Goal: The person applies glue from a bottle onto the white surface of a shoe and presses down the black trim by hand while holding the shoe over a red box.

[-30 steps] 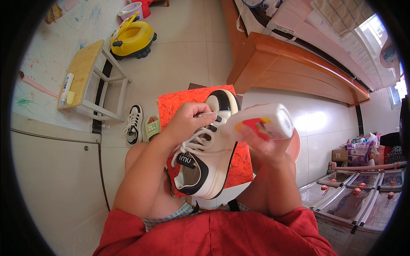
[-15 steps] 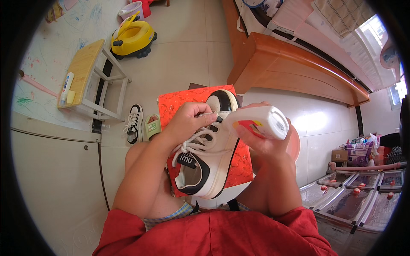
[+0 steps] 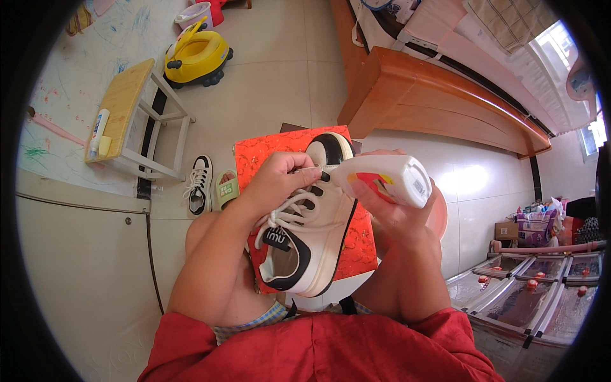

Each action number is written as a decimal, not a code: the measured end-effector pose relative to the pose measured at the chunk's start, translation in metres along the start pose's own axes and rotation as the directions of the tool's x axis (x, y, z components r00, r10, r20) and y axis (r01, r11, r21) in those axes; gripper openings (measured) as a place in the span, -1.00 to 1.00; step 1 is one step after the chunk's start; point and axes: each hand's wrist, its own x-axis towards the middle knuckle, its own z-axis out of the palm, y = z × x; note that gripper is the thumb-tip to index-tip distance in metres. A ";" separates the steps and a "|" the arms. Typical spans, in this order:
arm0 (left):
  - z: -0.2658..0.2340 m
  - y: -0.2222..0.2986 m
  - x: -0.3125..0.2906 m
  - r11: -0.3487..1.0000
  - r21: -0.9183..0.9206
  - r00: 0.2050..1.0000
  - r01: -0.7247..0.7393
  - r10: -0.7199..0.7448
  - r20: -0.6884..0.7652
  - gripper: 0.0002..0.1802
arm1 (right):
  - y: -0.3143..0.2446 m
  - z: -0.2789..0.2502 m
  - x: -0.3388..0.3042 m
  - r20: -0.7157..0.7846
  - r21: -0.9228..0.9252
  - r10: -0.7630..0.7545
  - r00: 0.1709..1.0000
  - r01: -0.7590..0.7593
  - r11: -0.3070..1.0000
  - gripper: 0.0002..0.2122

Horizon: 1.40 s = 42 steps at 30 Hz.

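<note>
Head view: the white-and-black shoe (image 3: 331,207) lies at a tilt over a red patterned box (image 3: 256,148) between my knees, its toe pointing away from me and its heel toward my lap. Its white laces (image 3: 294,213) hang loose across the upper, above a black tag (image 3: 277,237) near the opening. My left hand (image 3: 280,177) is narrow, thumb and fingers drawn together at the front of the lacing; I cannot tell exactly what sits in that pinch. My right hand (image 3: 396,215) is wrapped around a white bottle (image 3: 398,173) with a red-and-yellow label, its narrower end turned toward the shoe and its base off to the right. Whether the two touch, I cannot tell. Behind my right wrist shows a pink basin (image 3: 440,218). On the floor to my left stands a matching shoe (image 3: 200,188), just beside my green slipper (image 3: 229,190). Farther out are a wood-topped stool (image 3: 130,95), a yellow ride-on toy (image 3: 202,56) and an orange-brown wooden bed frame (image 3: 439,95).
</note>
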 end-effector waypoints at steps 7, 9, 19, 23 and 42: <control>-0.004 -0.006 0.004 0.998 0.047 0.999 -0.048 0.047 0.006 -0.75 | -0.001 -0.003 -0.008 0.062 0.113 0.049 0.997 -0.056 0.992 -0.71; -0.004 -0.007 0.003 0.999 0.025 0.999 -0.047 0.047 0.001 -0.76 | -0.008 -0.001 -0.007 0.002 0.142 0.103 0.995 -0.102 0.985 -0.69; 0.000 -0.003 0.000 0.998 0.041 0.999 -0.048 0.047 0.007 -0.76 | -0.005 0.001 -0.006 0.115 -0.076 0.146 0.983 -0.138 0.988 -0.69; -0.001 -0.005 0.002 0.998 0.037 0.998 -0.057 0.057 -0.004 -0.77 | -0.011 0.001 -0.004 -0.084 -0.077 -0.094 0.992 0.087 0.993 -0.75; 0.000 -0.002 0.000 0.997 0.067 0.999 -0.032 0.034 -0.031 -0.76 | 0.002 0.003 -0.002 -0.019 0.048 0.094 0.995 -0.093 0.994 -0.74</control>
